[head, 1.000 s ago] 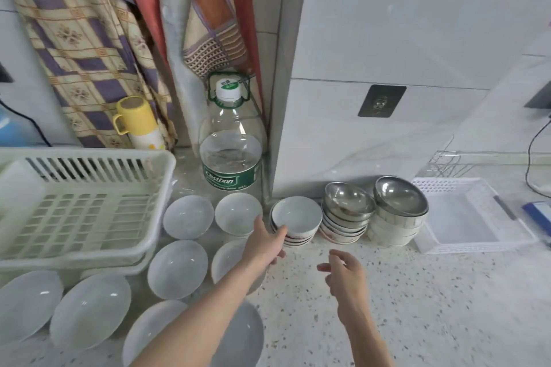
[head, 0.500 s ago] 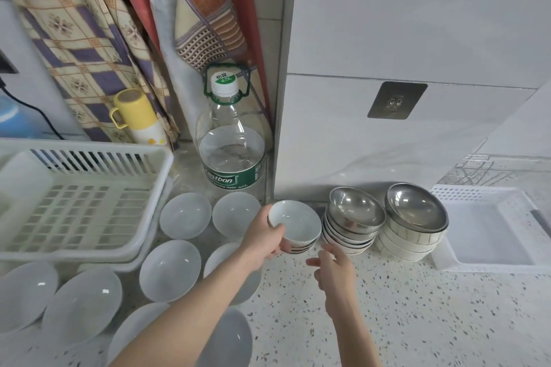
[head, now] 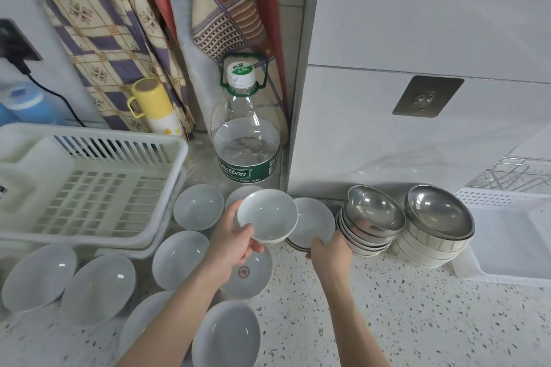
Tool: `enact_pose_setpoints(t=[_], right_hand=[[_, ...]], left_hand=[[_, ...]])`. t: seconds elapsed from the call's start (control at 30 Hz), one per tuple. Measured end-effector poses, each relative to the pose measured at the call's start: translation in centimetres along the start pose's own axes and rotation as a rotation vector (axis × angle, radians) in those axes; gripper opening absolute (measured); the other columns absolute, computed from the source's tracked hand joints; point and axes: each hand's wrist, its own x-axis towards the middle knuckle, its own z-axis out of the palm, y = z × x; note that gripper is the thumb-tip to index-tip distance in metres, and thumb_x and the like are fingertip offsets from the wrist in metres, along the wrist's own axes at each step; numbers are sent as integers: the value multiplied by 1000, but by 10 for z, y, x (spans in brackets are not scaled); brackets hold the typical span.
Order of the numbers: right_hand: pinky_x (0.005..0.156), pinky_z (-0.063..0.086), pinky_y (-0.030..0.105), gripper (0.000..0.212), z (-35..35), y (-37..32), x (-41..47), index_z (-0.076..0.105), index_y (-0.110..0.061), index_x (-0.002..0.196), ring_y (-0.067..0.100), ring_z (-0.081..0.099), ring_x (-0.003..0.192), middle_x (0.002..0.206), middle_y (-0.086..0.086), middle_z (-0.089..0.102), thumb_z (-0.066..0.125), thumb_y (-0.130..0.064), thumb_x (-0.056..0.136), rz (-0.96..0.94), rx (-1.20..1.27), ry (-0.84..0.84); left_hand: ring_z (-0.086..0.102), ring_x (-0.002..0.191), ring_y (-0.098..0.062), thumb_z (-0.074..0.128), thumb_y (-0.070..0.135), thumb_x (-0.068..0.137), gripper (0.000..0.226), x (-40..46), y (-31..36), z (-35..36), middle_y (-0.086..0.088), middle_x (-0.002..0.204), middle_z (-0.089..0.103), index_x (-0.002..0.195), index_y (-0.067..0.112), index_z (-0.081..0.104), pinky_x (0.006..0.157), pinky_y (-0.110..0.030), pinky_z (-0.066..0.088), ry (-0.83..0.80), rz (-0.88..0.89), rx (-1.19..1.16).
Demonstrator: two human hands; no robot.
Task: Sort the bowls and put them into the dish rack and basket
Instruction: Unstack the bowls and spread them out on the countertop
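Observation:
My left hand [head: 235,243] holds a small white bowl [head: 268,219] by its rim, lifted above the counter. My right hand [head: 331,250] grips the near edge of the short stack of white bowls [head: 316,222] just right of it. Two stacks of steel-lined bowls [head: 372,217] [head: 438,217] stand further right. Several wide white bowls [head: 98,289] lie spread on the counter at the left. The white plastic dish rack [head: 89,185] sits at the left, the flat white basket [head: 507,235] at the right.
A large water bottle [head: 247,140] stands against the wall corner behind the bowls. A yellow-capped flask [head: 155,107] and hanging cloths are at the back left. A wire rack [head: 518,173] shows behind the basket. Speckled counter [head: 432,322] lies open at the front right.
My left hand has lifted the top bowl off the small stack and drawn it left. My right hand has moved forward onto the edge of the remaining stack.

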Motion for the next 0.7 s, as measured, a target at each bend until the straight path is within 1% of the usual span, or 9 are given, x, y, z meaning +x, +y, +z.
enact_pose_setpoints(t=[0.1,0.13,0.27,0.37,0.47,0.5,0.6,0.63,0.7], right_hand=[[48,41,25,32,-1,-3,3,48,2,118,16,60,60,72,15,70,41,-2,87,18,-33,-15],[47,40,25,33,0,-3,3,47,3,119,15,59,58,70,14,69,40,-2,88,16,-42,-19],[50,40,25,36,1,-5,0,45,3,123,15,58,62,65,10,69,38,-3,89,16,-6,-23],[54,43,27,43,1,-7,-6,42,-1,131,15,62,67,66,10,69,38,-3,88,-36,48,2],[48,41,23,51,-2,-10,-14,39,-8,139,9,64,59,81,13,70,37,-1,89,-131,102,26],[49,42,23,53,-5,-11,-17,40,-11,140,10,65,58,84,11,69,37,0,89,-162,124,36],[54,49,29,54,-15,-9,-30,45,-22,138,17,67,59,77,-2,66,37,0,89,-255,194,62],[53,49,27,54,-19,-7,-36,46,-27,137,16,67,59,80,-3,66,37,-1,89,-273,221,64],[48,47,22,53,-27,4,-50,48,-36,130,14,66,56,87,1,69,38,-3,90,-269,315,82]], left_hand=[[59,57,-24,41,-3,89,61,-4,-3,-7,-8,57,68,138,35,41,33,-19,25,25,-7,-25],[58,58,-24,41,-2,89,62,-5,-3,-9,-9,58,68,139,34,41,33,-19,25,31,-9,-27],[60,46,-14,40,-4,88,62,-14,-3,-14,-11,65,68,138,32,43,33,-19,26,38,-9,-21],[61,47,-13,40,-5,87,63,-20,-5,-18,-13,73,68,139,31,43,32,-19,26,37,-6,-21],[62,49,-13,40,-5,87,62,-25,-7,-22,-12,67,69,137,31,44,32,-19,26,40,-3,-25],[62,48,-13,40,-5,87,61,-27,-8,-23,-11,63,69,135,33,45,32,-19,26,38,-1,-25],[58,43,-11,40,-5,87,60,-34,-10,-25,-10,60,69,127,39,45,32,-19,26,32,16,-36],[58,43,-11,40,-5,88,58,-36,-11,-25,-10,59,69,124,40,46,32,-19,26,31,22,-40],[59,45,-12,40,-4,88,57,-43,-13,-25,-10,58,68,114,46,48,33,-19,26,24,25,-39]])
